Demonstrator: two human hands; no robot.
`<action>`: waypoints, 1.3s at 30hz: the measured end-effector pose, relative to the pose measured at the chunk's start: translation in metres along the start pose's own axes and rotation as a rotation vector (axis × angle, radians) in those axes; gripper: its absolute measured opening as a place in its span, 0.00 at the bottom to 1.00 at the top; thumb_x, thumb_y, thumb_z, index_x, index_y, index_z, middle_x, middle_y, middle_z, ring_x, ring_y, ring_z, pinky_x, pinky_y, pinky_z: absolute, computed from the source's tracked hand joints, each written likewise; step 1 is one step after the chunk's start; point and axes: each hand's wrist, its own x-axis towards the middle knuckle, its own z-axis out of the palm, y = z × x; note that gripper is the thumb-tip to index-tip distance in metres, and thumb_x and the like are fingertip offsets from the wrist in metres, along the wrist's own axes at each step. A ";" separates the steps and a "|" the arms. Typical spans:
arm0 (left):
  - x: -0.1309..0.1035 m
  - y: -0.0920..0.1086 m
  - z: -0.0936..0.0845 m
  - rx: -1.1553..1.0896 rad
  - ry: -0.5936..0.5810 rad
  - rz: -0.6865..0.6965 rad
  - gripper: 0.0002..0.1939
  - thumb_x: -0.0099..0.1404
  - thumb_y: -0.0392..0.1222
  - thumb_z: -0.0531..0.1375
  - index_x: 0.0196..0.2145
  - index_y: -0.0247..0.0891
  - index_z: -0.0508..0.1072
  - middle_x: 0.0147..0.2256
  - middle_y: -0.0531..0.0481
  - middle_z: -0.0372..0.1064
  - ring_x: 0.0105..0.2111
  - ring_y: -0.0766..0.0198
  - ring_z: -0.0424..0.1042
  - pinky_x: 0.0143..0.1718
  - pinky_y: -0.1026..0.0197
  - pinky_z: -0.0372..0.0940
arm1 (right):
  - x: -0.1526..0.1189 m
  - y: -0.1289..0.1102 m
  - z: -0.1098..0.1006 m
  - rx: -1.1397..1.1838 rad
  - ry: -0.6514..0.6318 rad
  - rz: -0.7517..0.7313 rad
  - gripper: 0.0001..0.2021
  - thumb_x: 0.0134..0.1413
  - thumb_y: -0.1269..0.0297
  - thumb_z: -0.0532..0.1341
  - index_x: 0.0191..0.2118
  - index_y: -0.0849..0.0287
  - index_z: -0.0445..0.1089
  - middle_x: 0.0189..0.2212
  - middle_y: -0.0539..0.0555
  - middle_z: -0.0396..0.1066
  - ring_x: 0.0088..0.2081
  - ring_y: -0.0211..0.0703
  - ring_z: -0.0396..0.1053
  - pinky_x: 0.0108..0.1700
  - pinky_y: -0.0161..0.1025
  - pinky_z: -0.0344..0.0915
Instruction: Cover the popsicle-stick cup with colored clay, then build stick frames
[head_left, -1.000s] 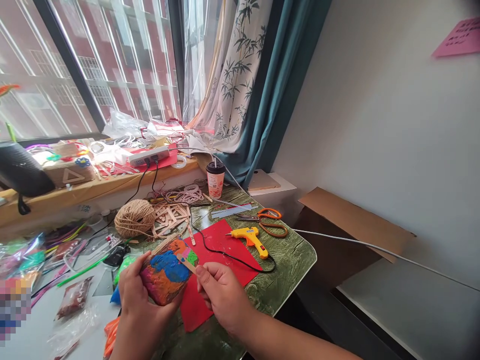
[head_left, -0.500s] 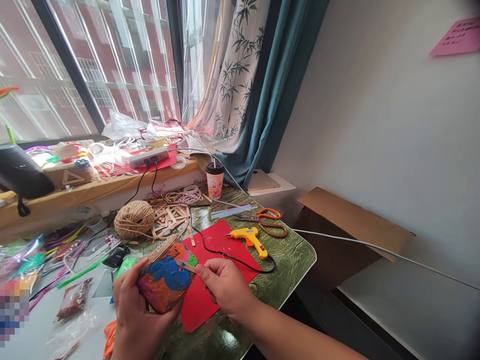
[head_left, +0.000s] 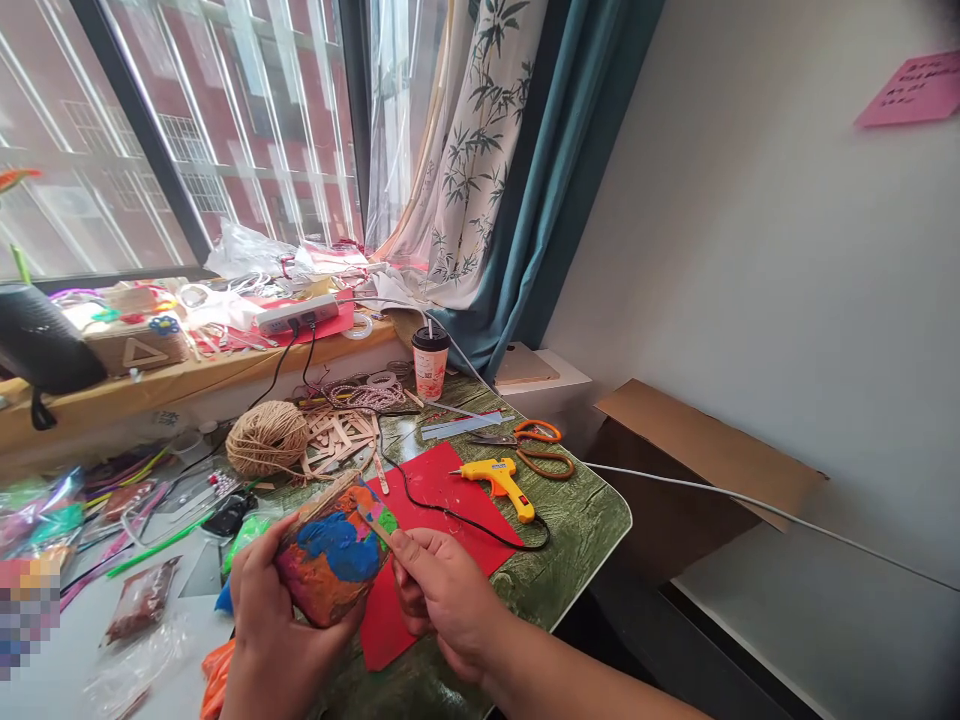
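a: your right hand (head_left: 442, 590) is pinched on a flat stick (head_left: 376, 526), its tip at the coloured face; i can't tell how hard it presses.

b: your left hand (head_left: 281, 610) is clamped around the coated block (head_left: 330, 577), held up beside the red sheet (head_left: 391, 615). too much pressure could gouge that face, or smear blue into green.

a: farther out, the glue gun (head_left: 499, 478) lies partly over the sheet. if your wrist caught its black cord (head_left: 534, 549), it could drag.
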 end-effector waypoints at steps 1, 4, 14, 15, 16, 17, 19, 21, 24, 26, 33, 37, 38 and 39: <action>0.000 -0.002 -0.001 -0.033 -0.028 -0.026 0.50 0.47 0.57 0.76 0.62 0.42 0.63 0.52 0.42 0.67 0.53 0.40 0.71 0.55 0.36 0.70 | 0.000 -0.001 -0.001 -0.019 -0.015 0.013 0.33 0.42 0.33 0.76 0.24 0.56 0.62 0.14 0.36 0.49 0.17 0.27 0.38 0.20 0.34 0.34; 0.002 -0.002 -0.003 -0.165 -0.111 -0.116 0.49 0.48 0.56 0.77 0.63 0.45 0.63 0.54 0.42 0.68 0.55 0.41 0.73 0.57 0.38 0.72 | 0.001 -0.008 -0.007 -0.069 -0.068 0.056 0.33 0.41 0.34 0.77 0.22 0.55 0.61 0.14 0.36 0.48 0.17 0.27 0.37 0.20 0.34 0.35; 0.002 0.025 -0.009 -0.541 -0.299 -0.376 0.49 0.53 0.57 0.77 0.67 0.47 0.63 0.62 0.36 0.71 0.55 0.40 0.78 0.57 0.40 0.76 | -0.006 -0.045 -0.039 -0.259 -0.259 0.051 0.30 0.51 0.35 0.74 0.27 0.57 0.65 0.18 0.39 0.54 0.19 0.29 0.43 0.23 0.36 0.37; 0.001 0.027 -0.009 -0.553 -0.299 -0.384 0.49 0.53 0.59 0.77 0.67 0.47 0.64 0.62 0.36 0.71 0.56 0.39 0.78 0.59 0.39 0.75 | -0.007 -0.044 -0.039 -0.256 -0.264 0.072 0.30 0.52 0.35 0.73 0.26 0.56 0.63 0.19 0.40 0.54 0.19 0.29 0.42 0.22 0.36 0.36; 0.001 0.028 -0.008 -0.556 -0.294 -0.388 0.49 0.52 0.60 0.77 0.67 0.47 0.65 0.62 0.36 0.71 0.57 0.38 0.77 0.60 0.38 0.73 | -0.008 -0.043 -0.039 -0.253 -0.265 0.084 0.30 0.53 0.35 0.72 0.26 0.55 0.61 0.19 0.40 0.54 0.19 0.28 0.41 0.22 0.36 0.36; 0.000 0.029 -0.008 -0.559 -0.286 -0.393 0.50 0.51 0.61 0.77 0.66 0.47 0.66 0.62 0.36 0.71 0.57 0.38 0.77 0.60 0.37 0.73 | -0.009 -0.042 -0.038 -0.257 -0.256 0.081 0.31 0.53 0.34 0.71 0.25 0.55 0.59 0.18 0.39 0.53 0.19 0.28 0.40 0.22 0.35 0.36; -0.001 0.032 -0.007 -0.579 -0.271 -0.414 0.51 0.49 0.64 0.77 0.66 0.48 0.67 0.62 0.37 0.71 0.57 0.36 0.77 0.59 0.37 0.73 | -0.009 -0.039 -0.038 -0.284 -0.204 0.049 0.33 0.50 0.31 0.71 0.24 0.54 0.57 0.17 0.38 0.51 0.18 0.28 0.41 0.21 0.35 0.37; -0.002 0.033 -0.006 -0.600 -0.270 -0.426 0.51 0.47 0.65 0.77 0.65 0.48 0.67 0.62 0.37 0.72 0.57 0.36 0.77 0.59 0.37 0.73 | -0.008 -0.037 -0.038 -0.322 -0.132 0.019 0.35 0.45 0.28 0.72 0.23 0.54 0.58 0.17 0.38 0.52 0.18 0.28 0.43 0.20 0.35 0.38; -0.003 0.033 -0.005 -0.587 -0.280 -0.399 0.49 0.49 0.63 0.77 0.65 0.48 0.68 0.62 0.38 0.72 0.55 0.37 0.78 0.61 0.37 0.72 | -0.007 -0.036 -0.039 -0.376 -0.066 -0.009 0.36 0.43 0.27 0.73 0.22 0.54 0.58 0.16 0.39 0.53 0.17 0.28 0.44 0.20 0.34 0.40; -0.004 0.030 -0.004 -0.569 -0.284 -0.376 0.48 0.50 0.61 0.76 0.65 0.48 0.68 0.61 0.37 0.73 0.55 0.37 0.78 0.60 0.38 0.72 | -0.006 -0.036 -0.040 -0.404 -0.054 -0.028 0.36 0.43 0.27 0.72 0.22 0.54 0.57 0.16 0.38 0.52 0.17 0.28 0.45 0.20 0.34 0.40; -0.009 0.024 -0.003 -0.500 -0.324 -0.249 0.45 0.53 0.53 0.75 0.66 0.47 0.67 0.62 0.38 0.71 0.57 0.40 0.77 0.63 0.38 0.70 | -0.005 -0.036 -0.039 -0.489 -0.038 -0.059 0.37 0.44 0.26 0.71 0.22 0.53 0.55 0.16 0.39 0.51 0.18 0.29 0.45 0.22 0.35 0.40; -0.011 0.024 -0.005 -0.504 -0.380 -0.230 0.45 0.56 0.56 0.73 0.68 0.47 0.64 0.64 0.37 0.68 0.59 0.41 0.75 0.64 0.38 0.69 | -0.004 -0.037 -0.035 -0.534 -0.049 -0.069 0.38 0.41 0.29 0.75 0.21 0.53 0.54 0.15 0.38 0.48 0.19 0.29 0.44 0.23 0.35 0.40; -0.011 0.024 -0.006 -0.504 -0.389 -0.223 0.46 0.56 0.57 0.74 0.68 0.47 0.64 0.65 0.38 0.67 0.60 0.41 0.74 0.64 0.39 0.70 | -0.003 -0.037 -0.034 -0.534 -0.051 -0.063 0.38 0.40 0.30 0.76 0.20 0.53 0.53 0.15 0.38 0.48 0.19 0.29 0.44 0.23 0.35 0.40; -0.011 0.024 -0.007 -0.501 -0.393 -0.216 0.46 0.56 0.58 0.74 0.67 0.47 0.64 0.65 0.38 0.67 0.62 0.40 0.73 0.63 0.40 0.70 | -0.003 -0.037 -0.034 -0.525 -0.053 -0.054 0.37 0.40 0.31 0.76 0.20 0.53 0.53 0.15 0.37 0.48 0.19 0.29 0.44 0.23 0.35 0.41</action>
